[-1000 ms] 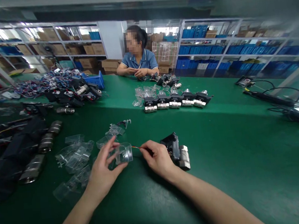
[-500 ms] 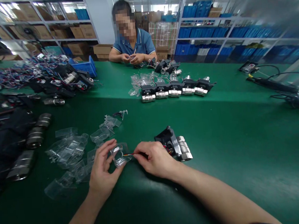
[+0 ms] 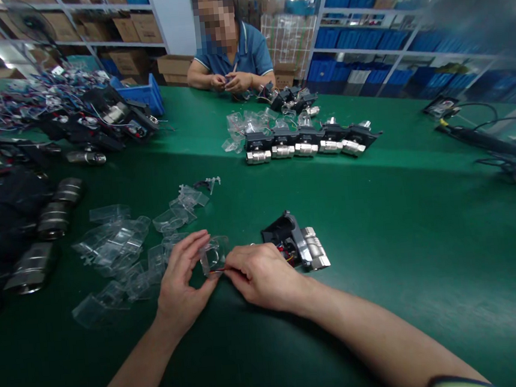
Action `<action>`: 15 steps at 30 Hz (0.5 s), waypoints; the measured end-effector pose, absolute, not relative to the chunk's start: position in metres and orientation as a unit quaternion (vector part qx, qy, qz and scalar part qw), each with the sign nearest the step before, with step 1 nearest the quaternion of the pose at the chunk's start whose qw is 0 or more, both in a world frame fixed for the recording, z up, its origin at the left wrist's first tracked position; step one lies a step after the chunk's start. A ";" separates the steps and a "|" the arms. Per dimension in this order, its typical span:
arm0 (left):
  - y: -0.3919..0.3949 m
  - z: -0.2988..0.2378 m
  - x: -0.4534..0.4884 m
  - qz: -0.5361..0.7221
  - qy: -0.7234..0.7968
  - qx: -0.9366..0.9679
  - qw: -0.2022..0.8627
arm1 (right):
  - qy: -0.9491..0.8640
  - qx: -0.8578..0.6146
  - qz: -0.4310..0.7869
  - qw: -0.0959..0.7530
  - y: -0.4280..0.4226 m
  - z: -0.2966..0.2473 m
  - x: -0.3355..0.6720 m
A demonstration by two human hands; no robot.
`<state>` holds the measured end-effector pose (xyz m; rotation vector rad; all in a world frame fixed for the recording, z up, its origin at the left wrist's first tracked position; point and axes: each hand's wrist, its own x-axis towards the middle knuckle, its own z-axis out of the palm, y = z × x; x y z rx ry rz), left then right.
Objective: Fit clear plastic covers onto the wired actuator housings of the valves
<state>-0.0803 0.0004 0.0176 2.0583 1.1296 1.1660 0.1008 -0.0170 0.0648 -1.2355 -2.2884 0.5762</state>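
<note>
My left hand grips a clear plastic cover by its edges, between thumb and fingers. Thin coloured wires run from the lower part of that cover to the fingertips of my right hand, which pinches them. Just beyond the right hand lies a black valve actuator housing, open, with wires inside. A metal valve body is attached on its right side. Clear plastic pieces lie in a loose pile left of my left hand.
Several finished-looking valve units stand in a row farther back. Opposite sits a person in a blue shirt, hands on small parts. Dark housings with metal valves, a wire heap and a blue bin occupy the left; black cables lie right.
The clear cover has turned and shifted slightly right in my left hand, closer to my right fingertips. Less wire shows between the hands. The whole view has tilted down a little.
</note>
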 end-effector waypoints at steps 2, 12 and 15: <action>0.001 0.018 -0.081 0.411 0.423 0.777 0.221 | -0.833 -0.450 0.218 0.238 -0.017 0.065 0.101; 0.001 0.024 -0.082 0.394 0.433 0.795 0.159 | -0.789 -0.463 0.288 0.282 -0.017 0.070 0.101; 0.001 0.024 -0.083 0.395 0.435 0.794 0.154 | -0.778 -0.470 0.301 0.289 -0.016 0.069 0.100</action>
